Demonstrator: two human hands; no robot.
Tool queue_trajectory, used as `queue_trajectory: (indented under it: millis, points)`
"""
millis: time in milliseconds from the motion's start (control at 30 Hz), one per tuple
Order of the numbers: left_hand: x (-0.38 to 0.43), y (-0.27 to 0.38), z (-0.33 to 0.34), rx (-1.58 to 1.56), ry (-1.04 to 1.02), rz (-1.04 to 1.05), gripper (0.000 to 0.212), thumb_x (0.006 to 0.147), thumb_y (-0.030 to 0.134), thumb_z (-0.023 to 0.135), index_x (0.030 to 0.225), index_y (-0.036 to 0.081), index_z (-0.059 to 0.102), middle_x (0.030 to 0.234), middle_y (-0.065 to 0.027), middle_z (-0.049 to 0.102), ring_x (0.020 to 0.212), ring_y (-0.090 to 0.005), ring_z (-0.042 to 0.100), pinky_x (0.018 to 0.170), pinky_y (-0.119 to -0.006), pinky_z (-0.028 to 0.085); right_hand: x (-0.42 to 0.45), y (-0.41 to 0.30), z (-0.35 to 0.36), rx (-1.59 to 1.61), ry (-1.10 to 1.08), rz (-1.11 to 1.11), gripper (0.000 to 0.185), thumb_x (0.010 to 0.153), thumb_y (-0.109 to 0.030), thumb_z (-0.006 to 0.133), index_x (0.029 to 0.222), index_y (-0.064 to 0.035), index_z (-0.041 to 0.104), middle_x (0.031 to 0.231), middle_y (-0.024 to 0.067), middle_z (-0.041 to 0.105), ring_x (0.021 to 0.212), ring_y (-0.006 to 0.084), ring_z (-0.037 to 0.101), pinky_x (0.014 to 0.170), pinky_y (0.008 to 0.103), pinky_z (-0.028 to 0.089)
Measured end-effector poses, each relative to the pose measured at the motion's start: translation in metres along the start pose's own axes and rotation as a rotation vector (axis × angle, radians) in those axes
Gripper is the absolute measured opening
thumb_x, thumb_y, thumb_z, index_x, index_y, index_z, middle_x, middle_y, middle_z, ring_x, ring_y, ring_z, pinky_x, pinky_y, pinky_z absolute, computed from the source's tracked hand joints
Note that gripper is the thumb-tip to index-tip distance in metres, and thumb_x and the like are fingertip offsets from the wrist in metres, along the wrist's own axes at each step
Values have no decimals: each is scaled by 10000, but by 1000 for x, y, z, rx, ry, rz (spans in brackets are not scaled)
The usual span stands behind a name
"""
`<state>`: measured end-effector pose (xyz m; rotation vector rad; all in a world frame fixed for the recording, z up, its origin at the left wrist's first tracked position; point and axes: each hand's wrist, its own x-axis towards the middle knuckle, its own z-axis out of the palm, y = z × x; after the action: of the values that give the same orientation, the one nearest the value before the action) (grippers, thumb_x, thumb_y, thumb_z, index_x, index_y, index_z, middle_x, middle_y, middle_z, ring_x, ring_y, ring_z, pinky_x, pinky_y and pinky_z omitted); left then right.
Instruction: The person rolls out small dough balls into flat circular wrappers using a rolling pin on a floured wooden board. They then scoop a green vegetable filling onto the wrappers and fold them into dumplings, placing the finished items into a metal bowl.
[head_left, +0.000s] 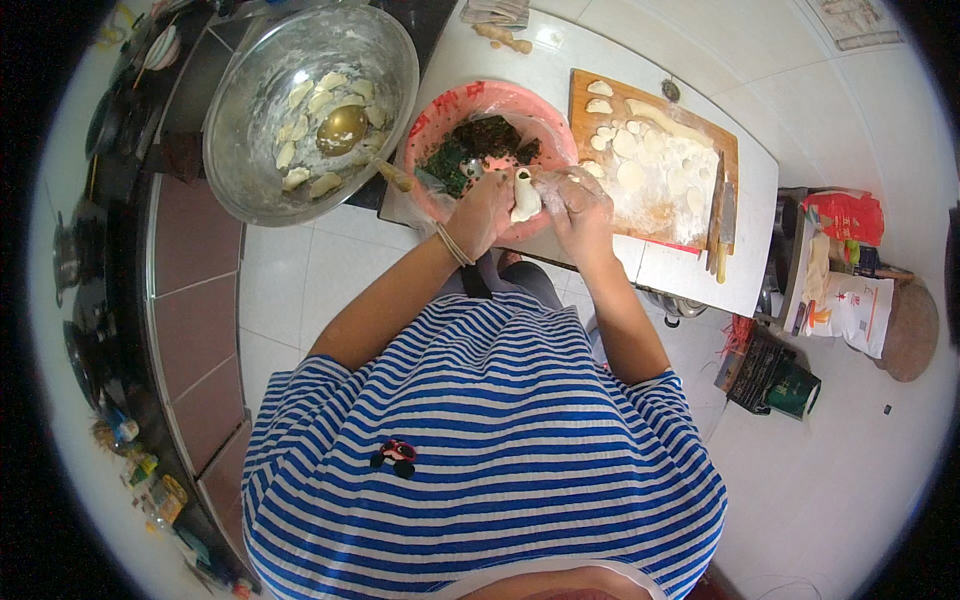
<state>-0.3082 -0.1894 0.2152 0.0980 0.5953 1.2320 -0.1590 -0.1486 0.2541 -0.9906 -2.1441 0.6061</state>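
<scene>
Between my two hands is a partly folded dumpling (526, 201), pale dough with green filling showing at its upper end. My left hand (482, 214) grips its left side; my right hand (579, 210), floury, pinches its right edge. Under the hands stands a pink basin (551, 105) lined with clear plastic, holding chopped dark green filling (487, 140). To the right, a floured wooden board (660, 217) bears round dough wrappers (632, 176), small dough pieces, a dough roll (667, 121) and folded dumplings (599, 106) along its left side.
A large metal bowl (247, 150) at left holds several dumplings around a gold-coloured round centre. A knife (725, 225) and a thin rolling pin (715, 214) lie along the board's right edge. Ginger (502, 37) rests by a folded cloth (495, 12) on the white table (442, 64).
</scene>
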Motion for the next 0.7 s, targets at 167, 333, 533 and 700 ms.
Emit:
queue_trajectory:
  millis: [167,333,533,700]
  points:
    - [2,2,-11,107,-182,12,438,975,308,371,1272,-14,384,1304,-153,456,1218,-257,453,1058,-417,349,7,-5,-3,81,-46,86,151,730,-68,684,880,-57,678,877,113,649,801,301,615,705,382,503]
    - [-1,4,0,190,-156,-56,484,965,349,418,1290,-9,384,1304,-146,465,1207,-247,473,1037,-411,378,9,3,-6,87,-133,34,154,735,-65,687,887,-49,673,866,125,647,797,308,613,714,391,499]
    - [1,0,-10,142,-165,-36,503,962,345,408,1316,-10,365,1292,-152,481,1191,-253,494,1002,-432,412,17,-6,-8,54,-156,96,150,762,-63,680,907,-24,672,841,137,648,749,267,620,667,320,488]
    - [6,-2,-26,130,-200,-63,507,968,338,415,1297,-45,366,1276,-184,481,1167,-278,508,991,-430,423,19,9,-7,30,-278,18,174,772,-71,670,938,-20,658,817,145,636,741,304,607,691,348,484]
